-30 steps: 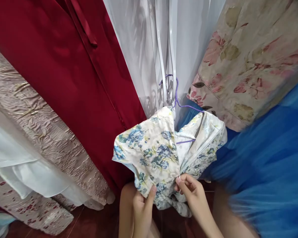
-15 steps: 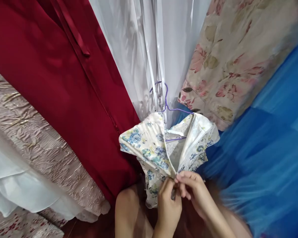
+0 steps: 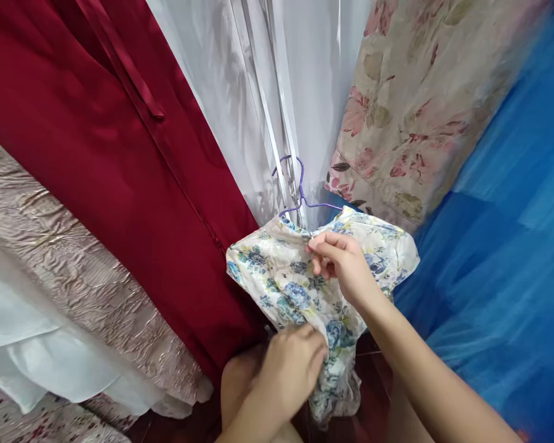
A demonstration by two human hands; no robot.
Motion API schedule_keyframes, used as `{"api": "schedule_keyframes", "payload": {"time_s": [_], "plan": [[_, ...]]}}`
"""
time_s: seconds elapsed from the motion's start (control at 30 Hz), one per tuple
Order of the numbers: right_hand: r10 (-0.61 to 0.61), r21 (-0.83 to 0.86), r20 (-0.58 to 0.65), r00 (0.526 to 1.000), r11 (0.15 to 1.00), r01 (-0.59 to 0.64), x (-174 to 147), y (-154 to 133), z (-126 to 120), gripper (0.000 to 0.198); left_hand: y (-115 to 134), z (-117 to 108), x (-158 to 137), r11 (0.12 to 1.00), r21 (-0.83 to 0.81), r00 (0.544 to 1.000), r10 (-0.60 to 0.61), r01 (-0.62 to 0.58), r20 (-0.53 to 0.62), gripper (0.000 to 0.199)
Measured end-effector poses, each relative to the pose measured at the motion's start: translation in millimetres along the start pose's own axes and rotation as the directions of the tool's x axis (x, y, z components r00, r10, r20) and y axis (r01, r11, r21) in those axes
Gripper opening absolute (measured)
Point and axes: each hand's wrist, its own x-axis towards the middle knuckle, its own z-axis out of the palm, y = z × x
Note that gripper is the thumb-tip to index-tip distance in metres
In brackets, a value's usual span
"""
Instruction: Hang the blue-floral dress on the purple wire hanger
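We keep left hand [image 3: 290,363] clamped low on floral dress [image 3: 281,277], holding it taut, while right hand [image 3: 339,261] pinches zipper at neckline, 12 o'clock under purple hanger [image 3: 300,191].

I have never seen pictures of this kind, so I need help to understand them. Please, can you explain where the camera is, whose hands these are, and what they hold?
The camera sits on a person's head and looks forward and down, so both hands belong to that person. There is no machine here.

The right hand pinches the top of a small floral garment, white with blue flowers, near its neckline. The left hand grips the same garment lower down. The garment hangs on a thin purple hanger.

Around it hang other fabrics: a dark red dress, a sheer white fabric, a pink-flowered cloth and a blue fabric.
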Motion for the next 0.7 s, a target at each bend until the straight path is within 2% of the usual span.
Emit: {"api": "schedule_keyframes", "payload": {"time_s": [0.03,0.07,0.1,0.13,0.17,0.27,0.33,0.37,0.43,0.5,0.6,0.63,0.67,0.7], "plan": [[-0.003,-0.006,-0.006,1.000,1.000,0.003,-4.7,4.4,-1.7,0.018,-2.8,-14.9,6.8,0.996,-0.087,0.985,-0.010,-0.005,-0.170,0.016],[-0.008,-0.012,-0.006,1.000,1.000,0.008,-8.9,7.9,-3.4,0.019,-5.6,-30.1,15.7,0.986,-0.166,0.938,-0.044,-0.015,-0.344,0.021],[-0.013,-0.018,-0.002,1.000,1.000,0.013,-12.2,10.0,-4.7,0.020,-8.0,-44.6,26.4,0.975,-0.218,0.868,-0.079,-0.035,-0.490,0.029],[-0.021,-0.023,0.006,1.000,1.000,0.021,-14.5,10.6,-5.4,0.020,-10.0,-57.8,38.3,0.968,-0.238,0.812,-0.078,-0.077,-0.579,0.038],[-0.033,-0.028,0.017,0.999,0.999,0.034,-15.7,9.6,-5.6,0.020,-11.3,-68.9,50.6,0.963,-0.236,0.805,-0.039,-0.127,-0.592,0.043],[-0.076,-0.040,0.026,0.997,0.996,0.077,-14.1,2.6,-3.6,0.020,-8.4,-88.3,81.6,0.957,-0.122,0.783,0.138,-0.264,-0.606,0.022],[-0.092,-0.034,0.008,0.996,0.995,0.092,-11.2,1.3,-2.1,0.021,-1.8,-91.7,93.1,0.953,-0.073,0.718,0.171,-0.295,-0.675,0.015],[-0.095,-0.029,-0.001,0.995,0.995,0.095,-9.9,3.5,-2.1,0.021,1.3,-92.2,96.2,0.951,-0.089,0.680,0.146,-0.298,-0.718,0.016],[-0.087,-0.023,-0.001,0.996,0.996,0.087,-9.1,14.3,-4.6,0.023,2.3,-93.9,99.3,0.939,-0.180,0.598,0.033,-0.294,-0.801,0.016],[-0.056,-0.027,0.008,0.998,0.998,0.056,-11.9,31.3,-10.7,0.026,-9.4,-98.3,100.1,0.909,-0.294,0.467,-0.131,-0.295,-0.875,0.017],[0.019,-0.067,0.033,0.999,0.998,-0.017,-23.5,55.7,-24.0,0.033,-54.0,-105.9,97.1,0.847,-0.426,0.217,-0.373,-0.317,-0.902,0.024],[0.045,-0.078,0.040,0.998,0.996,-0.042,-28.6,61.4,-28.3,0.034,-73.5,-106.4,94.3,0.817,-0.474,0.154,-0.449,-0.328,-0.880,0.026],[0.067,-0.079,0.047,0.997,0.995,-0.063,-33.8,65.8,-31.9,0.033,-93.1,-105.0,90.6,0.772,-0.534,0.110,-0.532,-0.343,-0.840,0.028],[0.087,-0.075,0.055,0.995,0.994,-0.083,-38.7,69.2,-34.7,0.032,-111.4,-101.3,86.5,0.701,-0.612,0.100,-0.624,-0.367,-0.775,0.029]]}}
